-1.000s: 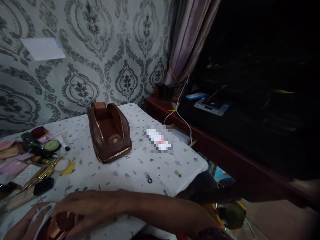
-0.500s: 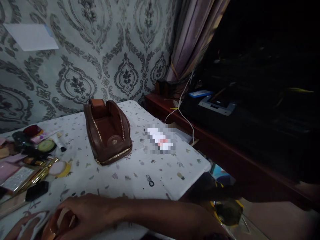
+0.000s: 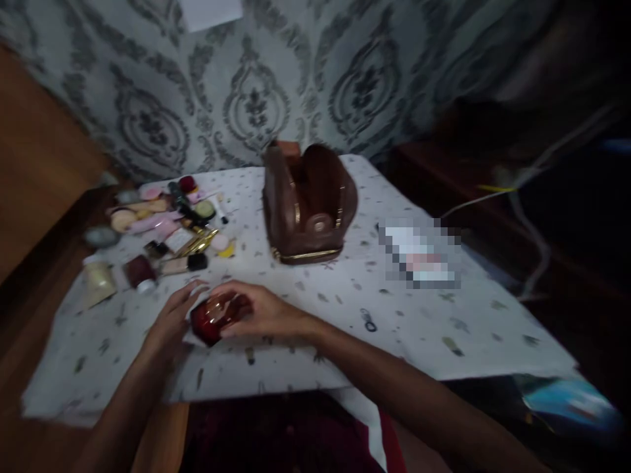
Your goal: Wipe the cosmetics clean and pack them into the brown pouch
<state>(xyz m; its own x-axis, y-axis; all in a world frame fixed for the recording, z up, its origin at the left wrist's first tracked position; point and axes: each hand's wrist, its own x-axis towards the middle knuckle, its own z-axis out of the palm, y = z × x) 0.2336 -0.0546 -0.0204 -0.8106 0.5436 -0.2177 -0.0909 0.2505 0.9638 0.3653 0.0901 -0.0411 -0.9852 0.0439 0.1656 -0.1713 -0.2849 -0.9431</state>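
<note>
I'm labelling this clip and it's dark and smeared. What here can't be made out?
Head view only:
- Dark red item: both hands, left hand and right hand, cover its sides; motion blur hides what it is.
- Cosmetics pile: too blurred to identify.
- Brown bag: its inside is in shadow.
- Pixelated patch: masked.
- Right side: too dark.

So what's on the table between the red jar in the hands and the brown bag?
Nothing: in the head view, only bare patterned tablecloth lies between the red jar and the brown bag.

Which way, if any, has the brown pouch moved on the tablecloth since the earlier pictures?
No. The brown pouch keeps its place on the tablecloth, right of the cosmetics; only the camera view shifted.
</note>
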